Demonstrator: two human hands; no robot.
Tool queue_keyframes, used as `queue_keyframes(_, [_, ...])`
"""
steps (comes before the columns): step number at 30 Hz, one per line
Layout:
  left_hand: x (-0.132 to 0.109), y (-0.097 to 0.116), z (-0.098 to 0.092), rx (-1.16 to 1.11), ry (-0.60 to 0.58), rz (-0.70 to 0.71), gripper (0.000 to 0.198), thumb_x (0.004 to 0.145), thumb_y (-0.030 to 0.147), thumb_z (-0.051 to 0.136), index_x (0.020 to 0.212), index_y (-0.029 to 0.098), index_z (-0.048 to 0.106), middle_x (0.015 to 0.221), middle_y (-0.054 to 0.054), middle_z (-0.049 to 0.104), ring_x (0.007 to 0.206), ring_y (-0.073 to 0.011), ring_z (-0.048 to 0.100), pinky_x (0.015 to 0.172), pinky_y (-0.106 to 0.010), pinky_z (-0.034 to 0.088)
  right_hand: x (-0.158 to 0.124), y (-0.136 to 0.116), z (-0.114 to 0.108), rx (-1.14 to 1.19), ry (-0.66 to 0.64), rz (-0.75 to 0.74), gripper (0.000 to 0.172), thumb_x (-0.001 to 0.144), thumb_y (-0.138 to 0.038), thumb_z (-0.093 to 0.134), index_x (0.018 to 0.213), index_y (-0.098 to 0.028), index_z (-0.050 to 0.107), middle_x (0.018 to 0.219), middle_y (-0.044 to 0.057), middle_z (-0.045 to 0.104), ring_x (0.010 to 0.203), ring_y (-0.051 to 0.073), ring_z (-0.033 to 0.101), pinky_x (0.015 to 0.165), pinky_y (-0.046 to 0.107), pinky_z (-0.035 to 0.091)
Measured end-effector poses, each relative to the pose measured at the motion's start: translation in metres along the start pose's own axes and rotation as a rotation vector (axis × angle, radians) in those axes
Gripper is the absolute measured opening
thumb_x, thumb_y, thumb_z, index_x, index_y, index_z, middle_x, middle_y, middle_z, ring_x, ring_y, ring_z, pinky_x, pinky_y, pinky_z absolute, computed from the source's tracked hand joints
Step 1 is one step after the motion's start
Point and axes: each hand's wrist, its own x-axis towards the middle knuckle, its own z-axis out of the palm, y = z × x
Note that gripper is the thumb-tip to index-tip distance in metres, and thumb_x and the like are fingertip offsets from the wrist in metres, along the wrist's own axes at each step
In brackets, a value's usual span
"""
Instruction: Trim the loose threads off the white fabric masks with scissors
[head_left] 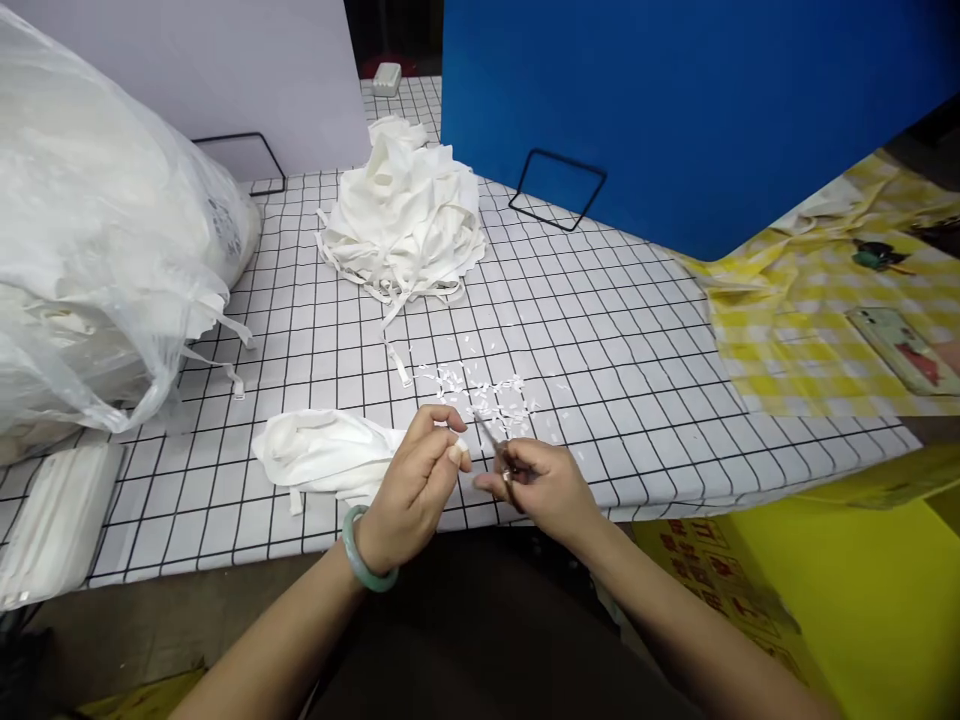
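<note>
My left hand, with a green bangle at its wrist, is closed in a pinch on a small pale end of a white fabric piece. The rest of that piece lies on the table left of the hand, with a short strap end hanging toward me. In my right hand is a pair of small scissors, blades pointing up and left, close to the left fingertips but apart from them. Many tiny white clippings are scattered just beyond both hands.
A heap of white strapped fabric pieces lies farther back. At left are a bulging clear plastic bag and a flat white packet. A blue panel stands behind. A phone rests on yellow checked cloth.
</note>
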Motion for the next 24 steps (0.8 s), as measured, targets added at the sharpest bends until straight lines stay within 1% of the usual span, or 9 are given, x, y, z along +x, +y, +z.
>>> queue_keyframes(4, [-0.013, 0.009, -0.002, 0.166, -0.096, 0.073, 0.022, 0.103, 0.023, 0.042, 0.089, 0.018, 0.059, 0.113, -0.012, 0.057, 0.113, -0.0234, 0.055, 0.097, -0.038, 0.05, 0.0, -0.001, -0.003, 0.252, -0.017, -0.037, 0.051, 0.08, -0.071, 0.066, 0.095, -0.024, 0.056, 0.097, 0.007, 0.065, 0.07, 0.017, 0.055, 0.064, 0.031, 0.051])
queue_keyframes(6, [-0.025, 0.012, -0.012, 0.264, -0.163, 0.122, 0.016, 0.1, 0.027, 0.051, 0.091, 0.018, 0.061, 0.12, -0.014, 0.061, 0.113, -0.0255, 0.057, 0.098, -0.043, 0.05, 0.001, -0.002, 0.002, 0.285, -0.066, -0.077, 0.047, 0.082, -0.066, 0.067, 0.1, -0.025, 0.053, 0.107, 0.008, 0.062, 0.082, 0.02, 0.06, 0.074, 0.035, 0.055])
queue_keyframes(7, [-0.032, 0.01, -0.022, 0.304, -0.136, 0.116, 0.013, 0.098, 0.028, 0.055, 0.092, 0.019, 0.061, 0.12, -0.014, 0.062, 0.113, -0.0263, 0.058, 0.098, -0.044, 0.05, 0.001, -0.003, 0.007, 0.286, -0.1, -0.077, 0.044, 0.083, -0.062, 0.069, 0.1, -0.025, 0.052, 0.109, 0.008, 0.061, 0.086, 0.021, 0.061, 0.078, 0.036, 0.055])
queue_keyframes(8, [-0.04, 0.007, -0.034, 0.342, -0.049, 0.091, 0.012, 0.098, 0.027, 0.055, 0.092, 0.019, 0.061, 0.118, -0.013, 0.063, 0.112, -0.0265, 0.058, 0.098, -0.045, 0.051, 0.001, -0.003, 0.013, 0.284, -0.123, -0.067, 0.041, 0.083, -0.058, 0.071, 0.099, -0.026, 0.051, 0.109, 0.008, 0.061, 0.088, 0.021, 0.062, 0.081, 0.037, 0.056])
queue_keyframes(12, [-0.068, -0.027, -0.1, 0.622, 0.538, -0.177, 0.013, 0.094, 0.015, 0.046, 0.095, 0.018, 0.059, 0.108, -0.013, 0.058, 0.106, -0.028, 0.056, 0.093, -0.049, 0.05, 0.006, -0.006, 0.042, 0.242, -0.072, -0.007, 0.035, 0.084, -0.048, 0.073, 0.092, -0.026, 0.046, 0.108, 0.006, 0.06, 0.085, 0.019, 0.06, 0.081, 0.039, 0.054])
queue_keyframes(14, [-0.072, -0.045, -0.126, 0.714, 0.63, -0.281, 0.009, 0.087, 0.019, 0.056, 0.095, 0.016, 0.059, 0.107, -0.014, 0.055, 0.106, -0.0316, 0.052, 0.092, -0.054, 0.047, 0.014, -0.013, 0.056, 0.205, -0.046, -0.004, 0.033, 0.085, -0.047, 0.071, 0.089, -0.026, 0.046, 0.108, 0.007, 0.062, 0.087, 0.02, 0.06, 0.083, 0.04, 0.053])
queue_keyframes(18, [-0.062, -0.052, -0.146, 0.673, 0.497, -0.266, 0.007, 0.08, 0.02, 0.065, 0.078, 0.018, 0.059, 0.082, -0.005, 0.056, 0.083, -0.0238, 0.054, 0.083, -0.044, 0.048, 0.044, -0.041, 0.08, 0.125, -0.088, -0.037, 0.03, 0.082, -0.042, 0.071, 0.094, -0.025, 0.051, 0.108, 0.008, 0.066, 0.087, 0.022, 0.061, 0.081, 0.042, 0.052])
queue_keyframes(22, [-0.057, -0.016, -0.152, 0.441, 0.474, -0.084, 0.01, 0.091, 0.023, 0.058, 0.082, 0.019, 0.058, 0.085, -0.003, 0.056, 0.081, -0.0174, 0.054, 0.075, -0.032, 0.049, 0.067, -0.059, 0.096, 0.034, -0.184, -0.063, 0.033, 0.078, -0.04, 0.073, 0.1, -0.024, 0.054, 0.101, 0.007, 0.067, 0.083, 0.023, 0.061, 0.076, 0.041, 0.053])
queue_keyframes(24, [-0.066, 0.001, -0.158, 0.203, 0.309, -0.028, 0.009, 0.093, 0.025, 0.059, 0.085, 0.019, 0.06, 0.091, -0.005, 0.058, 0.085, -0.0171, 0.057, 0.075, -0.03, 0.051, 0.071, -0.057, 0.1, 0.054, -0.212, -0.083, 0.029, 0.079, -0.039, 0.07, 0.098, -0.023, 0.053, 0.1, 0.007, 0.067, 0.084, 0.022, 0.062, 0.076, 0.04, 0.053])
